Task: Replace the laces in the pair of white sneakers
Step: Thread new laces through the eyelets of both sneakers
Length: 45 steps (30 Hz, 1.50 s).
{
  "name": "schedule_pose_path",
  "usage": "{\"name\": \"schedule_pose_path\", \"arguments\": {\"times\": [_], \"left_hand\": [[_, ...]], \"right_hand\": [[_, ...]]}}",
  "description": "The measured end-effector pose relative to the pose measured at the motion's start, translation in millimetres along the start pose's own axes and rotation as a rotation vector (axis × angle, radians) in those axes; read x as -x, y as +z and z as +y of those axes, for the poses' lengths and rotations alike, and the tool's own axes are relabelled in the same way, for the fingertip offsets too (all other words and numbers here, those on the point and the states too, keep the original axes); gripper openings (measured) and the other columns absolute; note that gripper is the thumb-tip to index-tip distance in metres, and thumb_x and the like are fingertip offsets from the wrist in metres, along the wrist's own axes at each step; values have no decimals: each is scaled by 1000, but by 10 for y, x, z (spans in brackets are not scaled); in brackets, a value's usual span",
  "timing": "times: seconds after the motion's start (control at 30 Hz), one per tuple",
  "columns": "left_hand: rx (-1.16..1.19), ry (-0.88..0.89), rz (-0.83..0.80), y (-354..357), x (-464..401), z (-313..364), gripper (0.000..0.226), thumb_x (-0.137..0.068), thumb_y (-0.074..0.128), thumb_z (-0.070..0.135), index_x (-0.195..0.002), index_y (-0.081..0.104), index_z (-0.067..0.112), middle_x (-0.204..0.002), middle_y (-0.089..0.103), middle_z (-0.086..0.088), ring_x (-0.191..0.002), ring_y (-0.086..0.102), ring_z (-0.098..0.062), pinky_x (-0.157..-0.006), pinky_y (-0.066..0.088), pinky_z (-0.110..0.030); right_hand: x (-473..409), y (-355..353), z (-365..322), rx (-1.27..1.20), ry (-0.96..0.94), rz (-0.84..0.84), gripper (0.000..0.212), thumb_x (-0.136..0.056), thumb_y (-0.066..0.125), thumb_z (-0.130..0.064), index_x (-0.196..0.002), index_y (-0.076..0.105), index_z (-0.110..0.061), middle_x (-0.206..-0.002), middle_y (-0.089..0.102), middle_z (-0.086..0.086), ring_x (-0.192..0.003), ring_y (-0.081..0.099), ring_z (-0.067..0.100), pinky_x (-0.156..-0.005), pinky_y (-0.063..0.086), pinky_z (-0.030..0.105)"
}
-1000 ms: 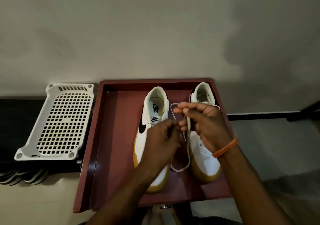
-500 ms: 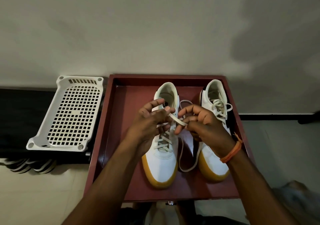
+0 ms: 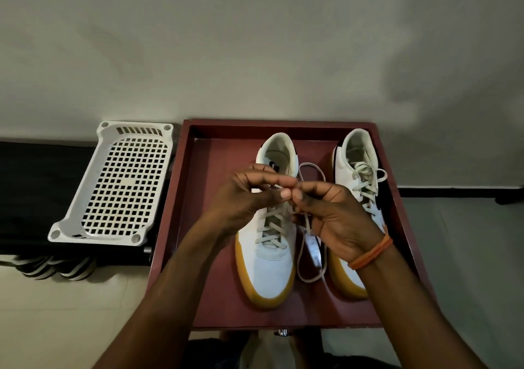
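White sneakers sat side by side, toes toward the camera, inside a dark red tray [image 3: 175,227]. Far left, off the tray: a white perforated plastic basket [image 3: 113,181] lay on a black surface, with striped footwear [image 3: 54,266] partly visible beneath its edge.

Left sneaker [image 3: 269,269] had a gum-yellow sole and criss-cross lacing through the lower eyelets. A small dark logo patch showed on the insole, too small to read; the tongue label showed only partial letters, "Ni", the rest hidden by fingers.

Left hand [image 3: 249,198] was over the upper eyelets, thumb and fingers curled, pinching the lace [image 3: 304,244]. Right hand [image 3: 337,215] met it fingertip to fingertip, also curled and pinching the same lace. Slack of the lace looped down between the two shoes and lay on the tray floor; another loop rose behind the hands.

An orange band [image 3: 371,252] was on the right wrist.

Right sneaker [image 3: 360,175] was fully laced, with a dark swoosh on its outer side partly hidden by the right hand.
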<state>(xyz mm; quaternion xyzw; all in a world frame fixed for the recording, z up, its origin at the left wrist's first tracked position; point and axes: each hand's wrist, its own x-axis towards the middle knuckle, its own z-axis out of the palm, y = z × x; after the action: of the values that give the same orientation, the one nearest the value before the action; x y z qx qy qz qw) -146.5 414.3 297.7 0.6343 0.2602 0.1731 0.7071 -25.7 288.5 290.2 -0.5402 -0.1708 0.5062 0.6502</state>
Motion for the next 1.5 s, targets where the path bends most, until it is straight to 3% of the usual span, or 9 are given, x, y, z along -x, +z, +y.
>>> {"name": "schedule_pose_path", "arguments": {"times": [0.13,0.27,0.37,0.53,0.77,0.9,1.2,1.33,1.5], "left_hand": [[53,-73,184,-97,-9,29,31,-80,75,3,-108,75,17,-87,69,-21,-72,57,-26,-69,49,-33],[-305,-107,545,-202,-25,-175,23,-87,69,5,-102,76,20,-94,76,5,-76,67,-2,-78,58,-28],[-486,-67,455,-160,-10,-228,20,-84,71,5,-89,77,23,-80,74,11,-66,65,1,-70,56,-21],[-545,-54,413,-75,-26,-269,15,-82,75,3,-84,78,18,-71,71,12,-61,66,-2,-66,58,-21],[-474,-86,392,-44,-37,-310,21,-83,69,-3,-82,78,16,-68,69,14,-62,65,1,-66,59,-22],[-447,-96,380,-39,-45,-335,19,-85,68,-1,-84,77,15,-71,69,12,-65,67,-3,-68,60,-26],[-295,-192,316,-148,-61,-359,16,-86,69,-2,-98,76,7,-81,75,-3,-74,73,-18,-70,61,-26],[-320,-200,264,-153,-60,-374,18,-88,70,2,-102,76,10,-85,75,1,-75,73,-13,-73,61,-26],[-310,-190,285,-156,-59,-368,16,-87,71,2,-98,77,11,-82,75,0,-75,73,-17,-73,61,-29]], "right_hand": [[-47,-16,25,219,-66,53,12,-83,68,-4,-94,71,-2,-71,68,4,-65,59,13,-62,50,22],[-176,-22,200,694,-396,334,10,-89,64,-4,-84,70,-11,-80,69,-1,-72,66,10,-67,56,28],[-264,1,404,1051,-665,424,6,-87,61,-11,-84,66,-12,-87,63,2,-76,61,19,-65,53,42],[-257,195,491,1333,-803,444,9,-91,61,-11,-84,64,-6,-114,50,10,-72,61,25,-52,54,36],[-268,251,511,1396,-679,534,12,-85,67,-2,-77,58,-4,-120,37,8,-55,58,28,-43,52,40],[-289,257,493,1429,-670,453,15,-83,70,-2,-74,59,-5,-119,37,7,-51,56,26,-39,50,37],[-361,201,551,1355,-632,377,7,-88,63,-12,-82,61,-11,-113,39,6,-62,54,20,-45,50,32],[-360,250,558,1432,-636,414,35,-69,76,4,-83,47,-9,-94,50,12,-46,46,21,-43,33,22],[-372,186,511,1423,-566,307,19,-94,55,-10,-90,42,-24,-98,42,-2,-55,45,21,-45,38,33]]}}
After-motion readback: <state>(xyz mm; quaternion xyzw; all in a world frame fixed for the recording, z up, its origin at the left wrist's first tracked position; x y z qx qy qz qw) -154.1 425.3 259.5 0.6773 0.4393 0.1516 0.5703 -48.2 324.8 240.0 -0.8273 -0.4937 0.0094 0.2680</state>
